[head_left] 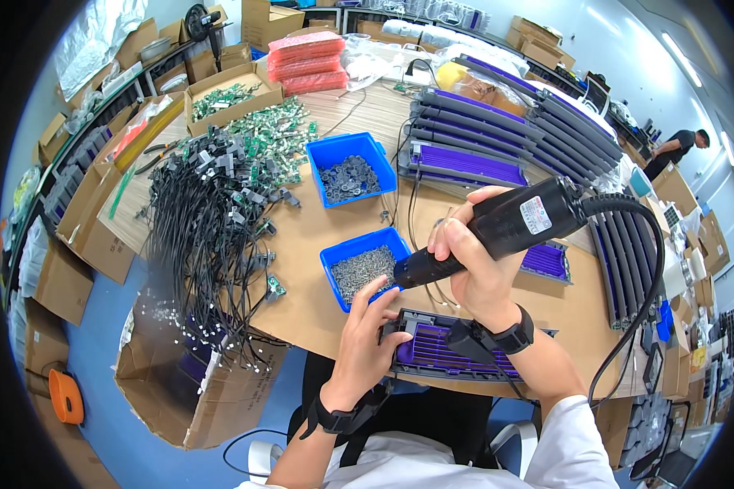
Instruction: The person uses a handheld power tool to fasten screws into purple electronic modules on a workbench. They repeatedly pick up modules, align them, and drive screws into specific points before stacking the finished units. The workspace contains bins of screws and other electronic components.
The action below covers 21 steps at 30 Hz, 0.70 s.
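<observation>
My right hand [485, 265] grips a black electric screwdriver [510, 228], its narrow end pointing left toward a blue bin [328, 274] of small metal screws. My left hand [357, 346] has its fingers spread. Its fingertips are by the near edge of that bin, close to the screwdriver's tip, and its thumb is at the left end of a purple-and-grey slatted housing [436, 349]. The housing lies at the table's near edge, partly covered by my right wrist and a black strap device. Whether a screw sits on the tip cannot be made out.
A second blue bin [342, 148] holds dark grey small parts. Left lie bundled black cables [192, 220] and green circuit boards [273, 126]. Stacked grey-purple housings [465, 122] stand behind. The screwdriver's thick cord [656, 269] loops down at right. A co-worker [677, 151] stands far right.
</observation>
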{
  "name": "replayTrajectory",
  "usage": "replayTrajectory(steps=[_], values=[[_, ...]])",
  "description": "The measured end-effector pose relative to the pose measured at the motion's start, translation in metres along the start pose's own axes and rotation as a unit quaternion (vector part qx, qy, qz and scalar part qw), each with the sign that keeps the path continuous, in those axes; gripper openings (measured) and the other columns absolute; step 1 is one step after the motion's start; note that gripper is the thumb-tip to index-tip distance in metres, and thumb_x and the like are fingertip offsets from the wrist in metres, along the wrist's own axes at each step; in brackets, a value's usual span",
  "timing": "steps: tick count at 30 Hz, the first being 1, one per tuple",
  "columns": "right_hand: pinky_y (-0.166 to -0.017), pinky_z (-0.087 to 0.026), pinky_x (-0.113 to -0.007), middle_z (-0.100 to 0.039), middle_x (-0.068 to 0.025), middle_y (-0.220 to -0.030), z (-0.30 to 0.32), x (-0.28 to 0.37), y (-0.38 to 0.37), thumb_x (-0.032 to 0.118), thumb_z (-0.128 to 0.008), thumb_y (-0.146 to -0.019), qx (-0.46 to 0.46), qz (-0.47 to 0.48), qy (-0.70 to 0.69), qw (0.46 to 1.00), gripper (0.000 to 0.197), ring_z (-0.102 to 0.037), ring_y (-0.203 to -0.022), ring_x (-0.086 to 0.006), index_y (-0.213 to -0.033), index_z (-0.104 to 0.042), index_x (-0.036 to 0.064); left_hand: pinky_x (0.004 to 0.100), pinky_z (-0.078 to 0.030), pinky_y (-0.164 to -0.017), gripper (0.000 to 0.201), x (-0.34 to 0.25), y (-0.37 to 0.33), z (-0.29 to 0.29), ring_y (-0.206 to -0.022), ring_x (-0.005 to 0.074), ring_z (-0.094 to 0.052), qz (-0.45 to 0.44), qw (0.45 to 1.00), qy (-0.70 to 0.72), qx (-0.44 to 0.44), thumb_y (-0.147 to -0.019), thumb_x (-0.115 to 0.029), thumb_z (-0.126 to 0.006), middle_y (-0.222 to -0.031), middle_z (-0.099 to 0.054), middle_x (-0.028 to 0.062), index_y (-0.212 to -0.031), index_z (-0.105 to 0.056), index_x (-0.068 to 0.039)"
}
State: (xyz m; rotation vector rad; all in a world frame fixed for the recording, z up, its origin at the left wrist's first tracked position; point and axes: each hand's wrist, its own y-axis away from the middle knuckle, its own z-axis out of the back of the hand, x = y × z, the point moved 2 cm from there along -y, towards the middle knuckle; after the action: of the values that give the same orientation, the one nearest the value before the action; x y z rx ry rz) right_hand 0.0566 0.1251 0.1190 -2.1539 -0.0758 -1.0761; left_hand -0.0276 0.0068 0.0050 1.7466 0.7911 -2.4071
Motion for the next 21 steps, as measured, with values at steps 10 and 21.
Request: replayTrajectory(steps=[10, 21], values=[[-0.058, -0.05, -0.028, -0.059, -0.0078, -0.071, 0.0009, 0.001, 0.002, -0.01, -0.063, -0.08, 0.014, -0.013, -0.004, 1.0, 0.037, -0.058, -0.06, -0.013, -0.111, -0.046, 0.0005, 0.0278, -0.054, -0.085, 0.068, -0.0028, -0.0004, 0.0001, -0.097, 0.0182, -0.06, 0.021, 1.0, 0.017, 0.005, -0.067, 0.015, -0.073, -0.134, -0.043, 0.0098, -0.13, -0.048, 0.004], [-0.058, -0.05, -0.028, -0.059, -0.0081, -0.071, 0.0034, 0.0043, 0.0011, -0.009, -0.064, -0.079, 0.02, -0.011, -0.008, 1.0, 0.038, -0.059, -0.061, -0.0133, -0.111, -0.046, 0.0007, 0.0326, -0.053, -0.081, 0.069, -0.0041, -0.0006, -0.0006, -0.093, 0.0225, -0.064, 0.013, 1.0, 0.011, 0.001, -0.067, 0.011, -0.074, -0.137, -0.046, 0.0121, -0.13, -0.048, 0.001]])
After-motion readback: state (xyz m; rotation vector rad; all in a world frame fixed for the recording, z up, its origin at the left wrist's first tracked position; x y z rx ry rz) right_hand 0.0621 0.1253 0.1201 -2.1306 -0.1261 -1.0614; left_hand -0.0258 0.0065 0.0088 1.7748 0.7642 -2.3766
